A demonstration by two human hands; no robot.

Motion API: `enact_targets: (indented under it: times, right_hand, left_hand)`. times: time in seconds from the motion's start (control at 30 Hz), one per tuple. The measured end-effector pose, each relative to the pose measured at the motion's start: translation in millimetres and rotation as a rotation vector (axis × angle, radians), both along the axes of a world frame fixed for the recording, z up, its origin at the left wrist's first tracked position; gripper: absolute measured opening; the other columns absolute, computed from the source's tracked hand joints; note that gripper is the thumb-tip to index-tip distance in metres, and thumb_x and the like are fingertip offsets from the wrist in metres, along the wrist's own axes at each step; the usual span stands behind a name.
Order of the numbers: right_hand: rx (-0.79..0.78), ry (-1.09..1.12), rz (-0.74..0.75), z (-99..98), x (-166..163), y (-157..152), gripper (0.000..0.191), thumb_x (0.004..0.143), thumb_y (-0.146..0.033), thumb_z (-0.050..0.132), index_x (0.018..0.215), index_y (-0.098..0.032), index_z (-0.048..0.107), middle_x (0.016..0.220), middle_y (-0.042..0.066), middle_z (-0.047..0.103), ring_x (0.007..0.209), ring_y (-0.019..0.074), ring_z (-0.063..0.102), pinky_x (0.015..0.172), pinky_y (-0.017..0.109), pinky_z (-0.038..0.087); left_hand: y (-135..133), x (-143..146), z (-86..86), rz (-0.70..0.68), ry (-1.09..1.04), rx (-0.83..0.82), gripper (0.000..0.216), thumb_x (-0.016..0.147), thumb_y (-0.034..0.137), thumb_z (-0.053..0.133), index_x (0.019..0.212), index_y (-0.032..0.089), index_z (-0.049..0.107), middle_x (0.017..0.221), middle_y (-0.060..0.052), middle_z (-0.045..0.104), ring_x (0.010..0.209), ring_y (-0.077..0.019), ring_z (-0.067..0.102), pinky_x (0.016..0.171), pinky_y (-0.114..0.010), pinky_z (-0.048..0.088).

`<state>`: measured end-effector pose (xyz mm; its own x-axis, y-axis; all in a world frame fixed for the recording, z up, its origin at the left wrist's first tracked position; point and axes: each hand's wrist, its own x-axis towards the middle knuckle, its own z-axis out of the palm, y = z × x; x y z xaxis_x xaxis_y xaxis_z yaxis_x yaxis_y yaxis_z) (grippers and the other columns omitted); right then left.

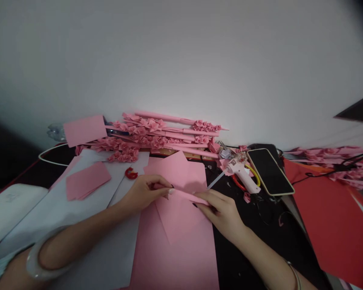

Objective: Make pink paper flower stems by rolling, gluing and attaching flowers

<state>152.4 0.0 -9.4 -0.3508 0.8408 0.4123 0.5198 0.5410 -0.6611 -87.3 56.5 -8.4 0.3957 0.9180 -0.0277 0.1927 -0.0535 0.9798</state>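
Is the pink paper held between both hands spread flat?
No, folded or rolled, I can't tell which: the pink paper shows as a narrow strip between left hand and right hand.

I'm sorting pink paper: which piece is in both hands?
The narrow pink piece, pinched between the left hand and right hand; the small pink stack on the left lies untouched.

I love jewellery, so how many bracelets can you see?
2: a white bangle on the left forearm and a thin bracelet on the right forearm. More could be hidden under the sleeve.
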Motion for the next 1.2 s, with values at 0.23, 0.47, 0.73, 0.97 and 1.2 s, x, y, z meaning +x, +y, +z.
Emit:
enact_targets:
  times: [0.23, 0.47, 0.73, 0.97, 1.2]
  right_hand:
    - [-0.011, -0.018, 0.016, 1.0, 6, 2, 0.021, 0.086, -0.012, 0.057, 0.103, -0.015, 0.068, 0.088, 0.009, 0.069, 0.079, 0.0170, 0.067, 0.070, 0.026, 0.054]
    - [-0.062, -0.016, 0.022, 1.3, 5, 1, 0.018, 0.087, -0.012, 0.056, 0.099, -0.014, 0.069, 0.086, 0.009, 0.069, 0.078, 0.0173, 0.067, 0.068, 0.026, 0.054]
    - [-0.072, -0.011, -0.007, 0.1, 3, -1, 0.017, 0.084, -0.012, 0.060, 0.098, -0.015, 0.070, 0.084, 0.008, 0.072, 0.075, 0.0172, 0.068, 0.068, 0.026, 0.055]
    - [-0.090, 0.002, -0.101, -0.6, 2, 0, 0.008, 0.080, -0.017, 0.066, 0.088, -0.017, 0.069, 0.077, 0.004, 0.072, 0.064, 0.0149, 0.066, 0.057, 0.022, 0.051]
    - [-0.060, 0.081, -0.345, 2.3, 11, 5, 0.007, 0.086, -0.022, 0.058, 0.089, -0.020, 0.063, 0.083, 0.004, 0.069, 0.065, 0.0142, 0.060, 0.055, 0.024, 0.045]
  left_hand:
    - [-1, -3, -4.5, -0.151, 0.096, 0.159, 0.010, 0.078, 0.023, 0.066, 0.086, 0.019, 0.071, 0.087, -0.004, 0.073, 0.080, -0.0171, 0.067, 0.069, -0.025, 0.053]
    - [-4, -4, -8.5, -0.264, 0.175, 0.545, 0.017, 0.083, 0.023, 0.064, 0.098, 0.019, 0.070, 0.093, -0.006, 0.074, 0.087, -0.0186, 0.068, 0.076, -0.028, 0.054]
    - [-3, -5, -13.5, -0.292, 0.195, 0.791, 0.019, 0.088, 0.021, 0.058, 0.103, 0.019, 0.069, 0.097, -0.009, 0.074, 0.087, -0.0178, 0.069, 0.076, -0.029, 0.056]
    - [-4, -7, -12.7, -0.292, 0.334, 0.902, 0.021, 0.093, 0.022, 0.052, 0.106, 0.018, 0.068, 0.103, -0.009, 0.073, 0.089, -0.0187, 0.068, 0.079, -0.031, 0.055]
    - [6, -18, -11.2, 0.046, 0.475, 1.028, 0.026, 0.096, 0.027, 0.046, 0.114, 0.020, 0.063, 0.099, -0.005, 0.073, 0.086, -0.0159, 0.068, 0.076, -0.027, 0.055]
